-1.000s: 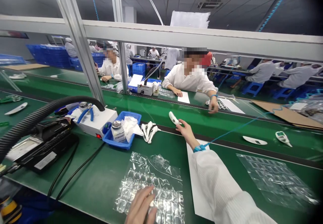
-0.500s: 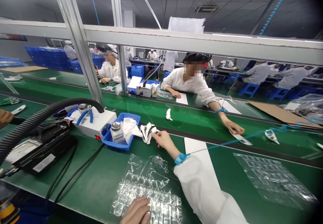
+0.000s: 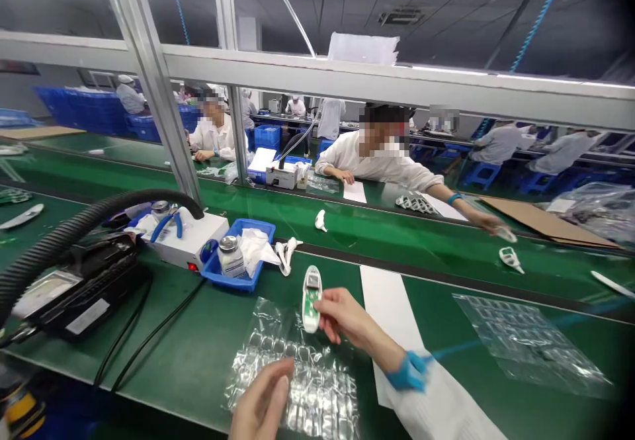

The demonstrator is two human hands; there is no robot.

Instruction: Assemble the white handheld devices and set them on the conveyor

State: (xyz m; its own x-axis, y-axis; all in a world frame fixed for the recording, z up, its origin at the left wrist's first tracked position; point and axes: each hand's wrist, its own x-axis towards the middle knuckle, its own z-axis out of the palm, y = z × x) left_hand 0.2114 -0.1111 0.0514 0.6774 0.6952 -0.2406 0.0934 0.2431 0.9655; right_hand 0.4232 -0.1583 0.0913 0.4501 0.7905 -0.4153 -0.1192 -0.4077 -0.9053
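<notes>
Workbench green | clear sheet on top | belt beyond | co-workers opposite

White casing, green circuit board; blue wristband.

- I have my right hand just right of the frame's centre, thumb and index finger pinched together, fingertips toward the left.
- My right forearm slants in from the lower right.
- My left hand sits at bottom centre, loosely curved, thumb apart from the fingers.
</notes>
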